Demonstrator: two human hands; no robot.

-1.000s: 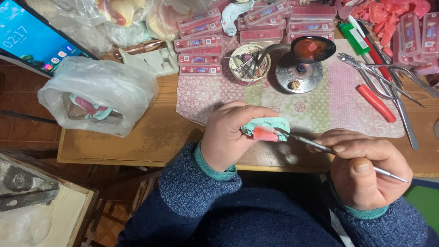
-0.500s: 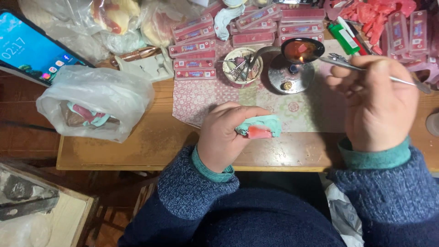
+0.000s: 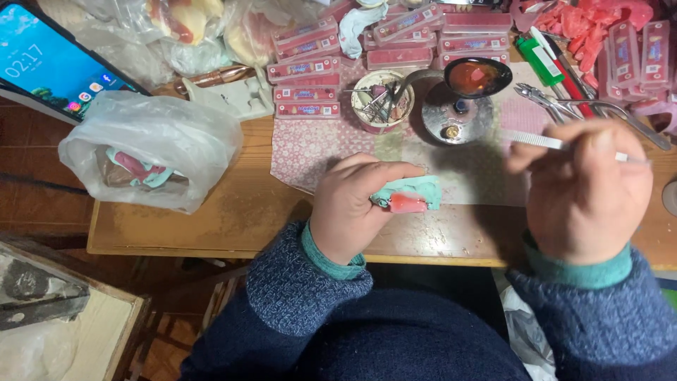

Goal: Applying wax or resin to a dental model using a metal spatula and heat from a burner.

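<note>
1. Far left: 1 phone (image 3: 49, 60) propped at a tilt at the worktop's back corner, screen lit, so I can glance at it without touching it.
2. 1 white plastic bag (image 3: 159, 141) on the worktop (image 3: 233, 219), left of my hands, loosely closed; teal and pink pieces show through it. Count inside: cannot tell.
3. My left hand (image 3: 352, 204) is curled tight round 1 teal mould with a pink wax part (image 3: 409, 197), low over the worktop's front edge. The pink side faces right, toward the tool.
4. Behind it: small flat pink boxes (image 3: 307, 90), at least 8 in stacks, back of the worktop, out of the work zone.
5. 1 small round tub (image 3: 381, 99) of metal bits and 1 dark ladle (image 3: 479, 76) with red wax over 1 round metal burner base (image 3: 455, 116), all on the patterned cloth, within reach.
6. My right hand (image 3: 589, 190) is closed in a pen grip on 1 thin metal instrument (image 3: 536, 140), raised near the burner. Image is motion-blurred; tip unclear.
7. Far right: pliers (image 3: 564, 102), red-handled tools, more pink packs. Exact count: cannot tell.
</note>
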